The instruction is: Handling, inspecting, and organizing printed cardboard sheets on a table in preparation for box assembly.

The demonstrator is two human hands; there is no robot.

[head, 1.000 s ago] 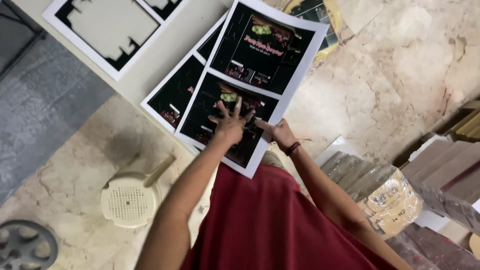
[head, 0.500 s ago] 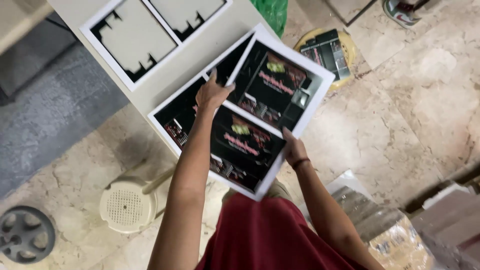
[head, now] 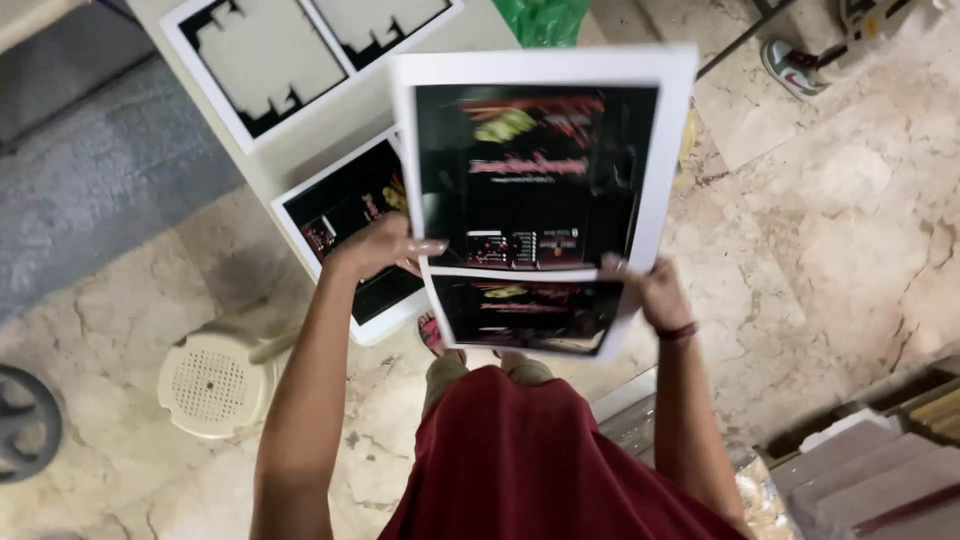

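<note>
I hold a large printed sheet (head: pixel 540 190), black panels with a white border, lifted up toward the camera. My left hand (head: pixel 385 245) grips its left edge and my right hand (head: pixel 645 290) grips its lower right edge. The sheet bends, so its lower panel (head: pixel 525 315) folds toward me. More black printed sheets (head: pixel 345 215) lie on the white table (head: pixel 300 150) under my left hand. At the far end of the table lie white sheets with cream die-cut shapes on black (head: pixel 270 60).
A cream plastic stool (head: pixel 215 380) stands on the marble floor at my left. A dark round object (head: pixel 20 420) lies at the left edge. Stacked boards and paper (head: pixel 870 470) sit at the lower right. A green bag (head: pixel 545 20) and a sandal (head: pixel 795 65) are beyond the table.
Both hands have raised the printed sheet off the stack toward the camera; before, they were pressing and sliding it on the table.
</note>
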